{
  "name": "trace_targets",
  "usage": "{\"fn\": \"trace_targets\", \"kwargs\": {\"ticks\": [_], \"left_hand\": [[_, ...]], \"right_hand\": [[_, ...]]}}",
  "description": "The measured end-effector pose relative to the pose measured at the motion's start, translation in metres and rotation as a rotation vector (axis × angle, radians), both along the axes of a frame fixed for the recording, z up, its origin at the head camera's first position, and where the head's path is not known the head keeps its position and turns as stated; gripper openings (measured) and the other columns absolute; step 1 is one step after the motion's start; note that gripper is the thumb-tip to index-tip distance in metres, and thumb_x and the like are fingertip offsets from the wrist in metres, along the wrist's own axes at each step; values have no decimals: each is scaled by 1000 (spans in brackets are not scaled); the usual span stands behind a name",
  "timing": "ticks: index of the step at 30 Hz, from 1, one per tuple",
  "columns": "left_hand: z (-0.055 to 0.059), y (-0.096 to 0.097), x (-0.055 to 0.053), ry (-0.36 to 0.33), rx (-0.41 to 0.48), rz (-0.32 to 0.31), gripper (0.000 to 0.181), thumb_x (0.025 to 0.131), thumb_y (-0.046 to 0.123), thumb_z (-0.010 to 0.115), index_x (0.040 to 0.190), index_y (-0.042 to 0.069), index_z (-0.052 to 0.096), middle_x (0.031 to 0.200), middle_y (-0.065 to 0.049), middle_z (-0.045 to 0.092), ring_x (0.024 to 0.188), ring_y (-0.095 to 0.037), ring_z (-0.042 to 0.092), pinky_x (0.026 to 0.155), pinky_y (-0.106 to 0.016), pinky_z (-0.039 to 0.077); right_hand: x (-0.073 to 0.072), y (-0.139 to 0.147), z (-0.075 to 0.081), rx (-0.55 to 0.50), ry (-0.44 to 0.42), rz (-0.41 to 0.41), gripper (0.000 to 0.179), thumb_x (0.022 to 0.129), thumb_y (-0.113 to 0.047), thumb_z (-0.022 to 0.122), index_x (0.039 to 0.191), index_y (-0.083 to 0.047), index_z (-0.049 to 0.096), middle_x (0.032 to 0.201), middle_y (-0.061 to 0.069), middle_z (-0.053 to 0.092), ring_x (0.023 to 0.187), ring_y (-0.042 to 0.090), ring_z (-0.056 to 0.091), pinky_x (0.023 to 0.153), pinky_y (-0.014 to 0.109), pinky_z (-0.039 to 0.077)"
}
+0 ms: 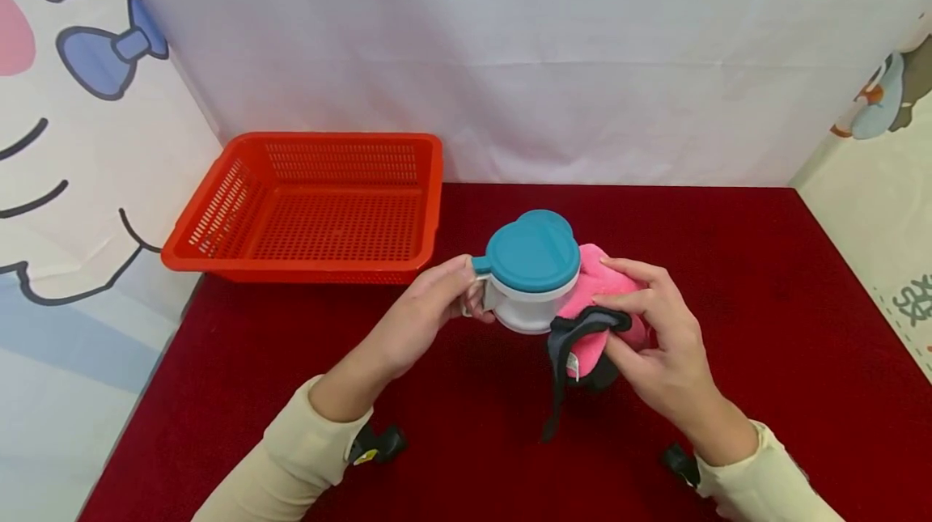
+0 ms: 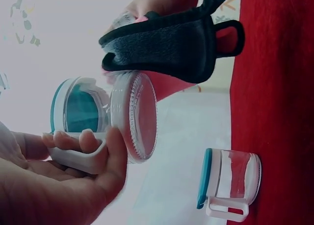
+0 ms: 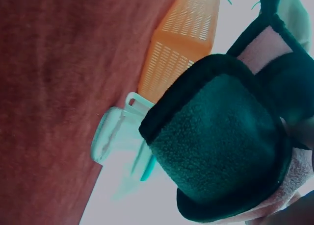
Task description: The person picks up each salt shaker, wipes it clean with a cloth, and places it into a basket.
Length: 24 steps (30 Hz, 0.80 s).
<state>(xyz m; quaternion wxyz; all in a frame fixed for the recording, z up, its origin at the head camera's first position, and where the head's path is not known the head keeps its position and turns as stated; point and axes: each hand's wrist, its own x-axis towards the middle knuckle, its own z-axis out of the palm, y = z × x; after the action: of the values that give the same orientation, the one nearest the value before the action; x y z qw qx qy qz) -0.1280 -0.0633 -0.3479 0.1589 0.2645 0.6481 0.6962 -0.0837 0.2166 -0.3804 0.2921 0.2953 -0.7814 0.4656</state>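
Note:
My left hand (image 1: pixel 437 295) grips a clear glass jar (image 1: pixel 527 310) by its white handle (image 2: pixel 81 159). A teal lid (image 1: pixel 533 255) covers the jar, which is raised off the table and tilted in the left wrist view. In my right hand (image 1: pixel 666 344) is a fluffy pink cleaning cloth (image 1: pixel 593 283) with a dark grey side (image 3: pixel 216 141), black edging and a hanging loop. The cloth lies against the jar's right side. Behind the held jar stands a second jar (image 2: pixel 238 176) of the same kind, mostly hidden in the head view.
A red plastic basket (image 1: pixel 429 206) with slotted walls stands at the back left of the dark red tabletop (image 1: pixel 728 303). White cloth (image 1: pixel 510 85) hangs behind the table. Printed cartoon sheets (image 1: pixel 87 287) flank it. Black wrist devices (image 1: pixel 379 445) show near both cuffs.

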Motion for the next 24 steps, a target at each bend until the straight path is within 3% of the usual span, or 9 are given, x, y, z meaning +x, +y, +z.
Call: {"fn": "trace_targets", "kwargs": {"ticks": [5, 12, 21, 24], "left_hand": [[-1, 3, 0, 34, -31, 30, 29, 108, 15, 32, 85, 2, 45, 85, -9, 47, 88, -24, 49, 84, -36, 41], [-2, 7, -2, 53, -76, 61, 28, 108, 15, 33, 86, 3, 46, 86, -9, 48, 90, -25, 50, 86, -39, 40], [-2, 11, -3, 75, -79, 98, 28, 109, 15, 34, 87, 3, 45, 87, -12, 46, 92, -28, 49, 86, -40, 42], [-1, 12, -3, 77, -83, 115, 27, 109, 16, 34, 88, 3, 46, 88, -12, 46, 93, -27, 49, 87, -40, 42]], "right_hand": [[-2, -2, 12, -29, 48, -4, 47, 96, -38, 73, 102, 8, 66, 129, 34, 57, 126, 32, 55, 100, 26, 48], [-1, -12, 24, -38, 140, -76, 47, 97, -39, 72, 100, 8, 69, 127, 36, 56, 126, 29, 55, 100, 25, 47], [-2, -36, 25, -5, 441, -169, 28, 99, -28, 71, 93, 0, 72, 117, 31, 60, 115, 41, 59, 105, 31, 46], [-2, -41, 20, 17, 496, -194, 26, 99, -26, 71, 92, -2, 73, 116, 30, 60, 111, 44, 60, 105, 32, 46]]}}
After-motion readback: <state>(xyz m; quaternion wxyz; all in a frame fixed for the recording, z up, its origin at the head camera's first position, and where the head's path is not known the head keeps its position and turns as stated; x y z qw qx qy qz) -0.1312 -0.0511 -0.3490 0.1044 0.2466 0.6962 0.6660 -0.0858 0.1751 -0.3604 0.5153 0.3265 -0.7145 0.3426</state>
